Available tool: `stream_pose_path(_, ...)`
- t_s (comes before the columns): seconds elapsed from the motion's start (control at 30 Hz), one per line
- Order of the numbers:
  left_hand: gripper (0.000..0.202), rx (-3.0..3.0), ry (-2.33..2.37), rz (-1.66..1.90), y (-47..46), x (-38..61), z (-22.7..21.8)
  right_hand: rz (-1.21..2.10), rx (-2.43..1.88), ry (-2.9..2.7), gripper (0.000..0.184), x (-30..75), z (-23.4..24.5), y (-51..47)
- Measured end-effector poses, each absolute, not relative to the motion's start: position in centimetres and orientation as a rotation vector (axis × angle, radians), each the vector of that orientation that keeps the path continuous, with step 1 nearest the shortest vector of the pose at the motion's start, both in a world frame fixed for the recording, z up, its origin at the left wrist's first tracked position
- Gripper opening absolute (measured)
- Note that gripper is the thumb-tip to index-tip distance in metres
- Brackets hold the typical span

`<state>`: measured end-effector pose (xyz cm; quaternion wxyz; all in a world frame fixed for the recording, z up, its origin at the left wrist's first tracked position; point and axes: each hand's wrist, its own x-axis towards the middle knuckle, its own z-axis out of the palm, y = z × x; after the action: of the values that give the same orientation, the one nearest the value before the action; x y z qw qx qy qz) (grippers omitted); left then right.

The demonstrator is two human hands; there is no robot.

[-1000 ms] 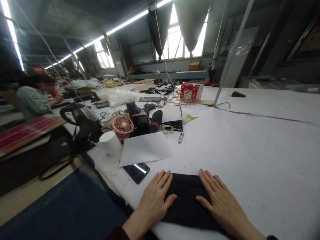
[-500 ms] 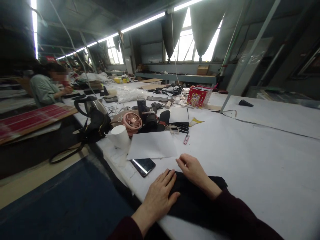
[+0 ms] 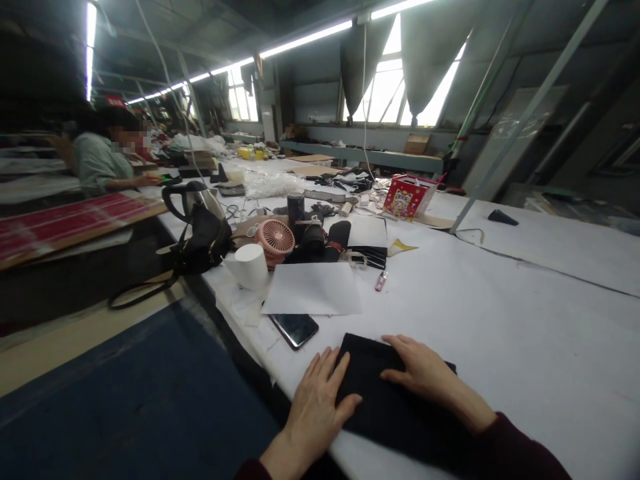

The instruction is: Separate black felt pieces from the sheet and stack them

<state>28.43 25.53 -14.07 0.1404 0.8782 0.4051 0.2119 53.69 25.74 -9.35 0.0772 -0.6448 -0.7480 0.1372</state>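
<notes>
Black fabric (image 3: pixel 373 393), folded or stacked into a rough rectangle, lies on the white table (image 3: pixel 525 333) at its near edge. My left hand (image 3: pixel 320 397) rests flat along the fabric's left edge, fingers stretched and thumb apart. On the fabric's far side my right hand (image 3: pixel 417 367) lies with its fingers extended and the thumb spread away from them. Neither hand grips anything. A dark phone (image 3: pixel 295 329) is just beyond my left hand, partly under a white sheet of paper (image 3: pixel 310 288). Pink-handled thread snips (image 3: pixel 381 281) lie farther out.
Past the paper are a toilet roll (image 3: pixel 251 267), a pink fan (image 3: pixel 276 241), a black bag (image 3: pixel 207 237) and a kettle (image 3: pixel 193 200). A red box (image 3: pixel 407 198) stands near a metal pole (image 3: pixel 500 157). At the far left sits a co-worker (image 3: pixel 103 160).
My right hand has come down and toward me onto the fabric, its curled fingers now spread out. My left hand stays at the left edge. The view has shifted slightly.
</notes>
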Motion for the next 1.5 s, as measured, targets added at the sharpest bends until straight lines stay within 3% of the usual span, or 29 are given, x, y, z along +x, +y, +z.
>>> stream_pose_path(0.1, 0.073, 2.359, 1.253, 0.623, 25.2, 28.8, -13.9, 0.633, -2.051, -2.091, 0.031, 55.1, -8.8, 25.7)
stream_pose_path(0.23, 0.088, 2.169, 1.352, 0.568, 24.7, 29.0, -12.9, 0.801, -2.051, -2.014, 0.021, 55.3, -7.4, 26.6)
stream_pose_path(0.4, 0.096, 2.105, 1.390, 0.459, 26.6, 28.9, -10.4, 1.147, -2.005, -1.782, 0.026, 56.2, -6.1, 27.2)
stream_pose_path(0.57, 0.076, 2.276, 1.423, 0.164, 31.1, 30.8, -7.8, 1.494, -1.900, -1.391, 0.046, 56.5, -7.7, 24.2)
stream_pose_path(0.7, 0.070, 2.360, 1.376, 0.033, 33.2, 33.6, -6.5, 1.589, -1.765, -1.112, 0.049, 56.5, -9.7, 19.9)
stream_pose_path(0.9, 0.074, 2.447, 1.286, -0.176, 33.9, 36.5, -5.8, 1.023, -2.157, -1.663, 0.045, 58.9, -9.1, 20.3)
stream_pose_path(1.1, 0.072, 2.512, 1.254, -0.177, 33.7, 37.1, -5.8, 0.684, -1.865, -2.058, 0.063, 57.3, -8.5, 28.0)
stream_pose_path(1.23, 0.069, 2.515, 1.239, -0.126, 33.1, 36.7, -6.3, 0.674, -1.692, -2.228, 0.042, 55.6, -9.3, 29.7)
stream_pose_path(1.37, 0.079, 2.528, 1.214, -0.039, 32.7, 36.3, -7.0, 0.550, -1.679, -2.200, 0.030, 55.4, -10.0, 28.9)
stream_pose_path(1.5, 0.050, 2.596, 1.117, 0.068, 32.2, 36.0, -7.3, 0.431, -1.680, -2.166, 0.027, 55.9, -10.5, 27.7)
